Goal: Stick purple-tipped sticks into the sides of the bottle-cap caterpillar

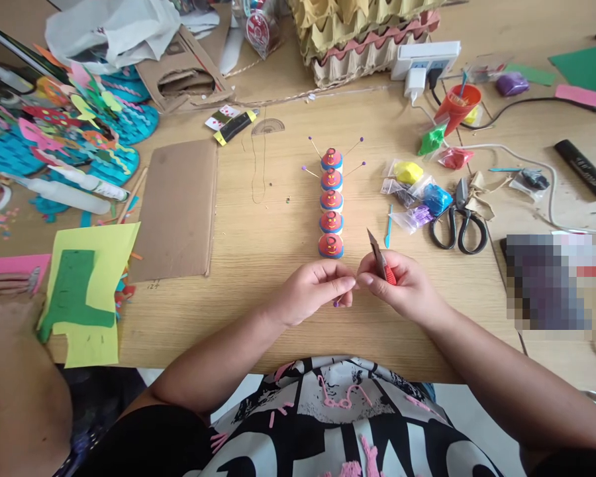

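Note:
My left hand (318,291) is closed in a pinch on a thin stick with a purple tip (337,303) showing below the fingers. Close beside it, fingertips nearly touching, my right hand (402,285) is wrapped round a red-handled craft knife (388,273), its blade pointing up and away. Just beyond both hands stands a column of several red and blue clay pieces (331,201) with smiling faces. Purple-tipped sticks (355,145) stick out on both sides of the far two pieces.
Black scissors (459,222), bagged clay (408,172) and a red cup (457,106) lie to the right. Cardboard (176,209), yellow paper (97,331) and glue bottles (62,192) are on the left. Egg trays (367,40) stand at the back. Another person's arm (20,384) rests at the far left.

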Available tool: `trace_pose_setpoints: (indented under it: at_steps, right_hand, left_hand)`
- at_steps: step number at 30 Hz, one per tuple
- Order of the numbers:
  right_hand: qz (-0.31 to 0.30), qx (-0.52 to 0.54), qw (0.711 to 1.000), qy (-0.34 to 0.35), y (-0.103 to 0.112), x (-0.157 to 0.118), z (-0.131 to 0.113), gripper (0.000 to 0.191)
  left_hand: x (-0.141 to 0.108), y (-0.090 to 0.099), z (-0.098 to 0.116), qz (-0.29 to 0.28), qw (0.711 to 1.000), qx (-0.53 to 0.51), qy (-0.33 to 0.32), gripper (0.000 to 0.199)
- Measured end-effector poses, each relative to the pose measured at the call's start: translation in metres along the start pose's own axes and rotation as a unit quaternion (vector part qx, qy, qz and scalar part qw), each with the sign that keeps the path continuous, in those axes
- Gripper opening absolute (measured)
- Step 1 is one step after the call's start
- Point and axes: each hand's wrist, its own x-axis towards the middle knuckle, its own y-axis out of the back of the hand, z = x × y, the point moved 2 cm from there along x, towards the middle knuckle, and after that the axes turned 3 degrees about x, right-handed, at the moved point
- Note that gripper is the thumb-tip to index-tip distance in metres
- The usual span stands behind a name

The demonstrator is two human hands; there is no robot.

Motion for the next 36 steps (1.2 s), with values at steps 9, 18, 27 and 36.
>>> trace_pose_setpoints:
  at_steps: [9, 18, 27, 36]
  right_hand:
    - [-0.032, -0.327, 0.944, 0.030, 0.018, -0.004, 0.002, 0.050]
    - [0.025, -0.468, 0.883, -0.002, 0.018, -0.004, 0.008, 0.066]
    - [0.051, -0.485, 0.872, -0.038, 0.016, -0.003, 0.008, 0.071]
    - [0.195, -0.492, 0.842, -0.101, 0.048, 0.002, -0.001, 0.069]
  left_hand:
    - [0.003, 0.008, 0.002, 0.078, 0.993, -0.024, -0.088, 0.028]
    - [0.007, 0.017, -0.002, 0.123, 0.987, 0.024, -0.100, 0.027]
    - [0.012, 0.019, 0.000, 0.147, 0.987, 0.020, -0.066, 0.028]
    - [0.003, 0.012, 0.002, 0.088, 0.994, 0.024, -0.061, 0.024]
